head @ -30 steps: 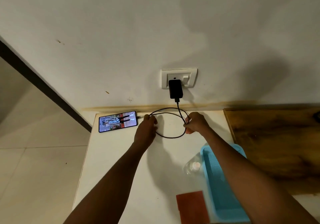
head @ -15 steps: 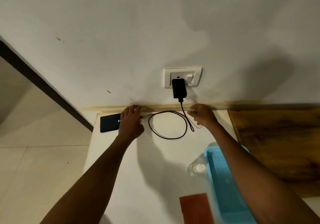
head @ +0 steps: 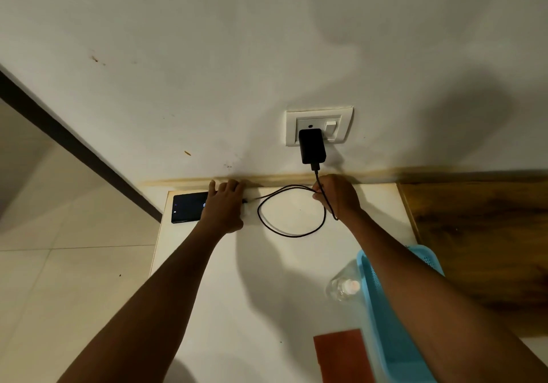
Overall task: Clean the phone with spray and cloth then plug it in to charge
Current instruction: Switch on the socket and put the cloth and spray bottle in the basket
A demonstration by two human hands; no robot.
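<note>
Since the frame half a second back, little has shifted in the head view: the left hand (head: 224,207) has stayed over the right end of the phone (head: 187,207), and the right hand (head: 336,194) has closed in on the cable (head: 292,233) just under the charger (head: 311,145), where before it hovered beside it.

From the head view, the phone lies flat at the far left corner of the worktop (head: 222,279), close to the wall, its long axis running left to right and its screen dark but for a few small lit marks. Its right end, where the cable appears to enter, is hidden under the left hand, so the plug's seating cannot be told. That hand rests on it with fingers fairly straight, reaching to the worktop's far edge. The right hand's fingers curl around the cable near where it drops from the charger, which sits in the wall socket (head: 318,126). Between the two hands the cable lies in a loose loop on the worktop.

My judgement is that charging is nearly set; the left hand is much the nearer to the phone, and any last push on the plug would run along the phone's long axis, leftward.

Nearer the person stand a clear spray bottle (head: 344,286), a blue basket (head: 385,323) and a red cloth (head: 341,356).
</note>
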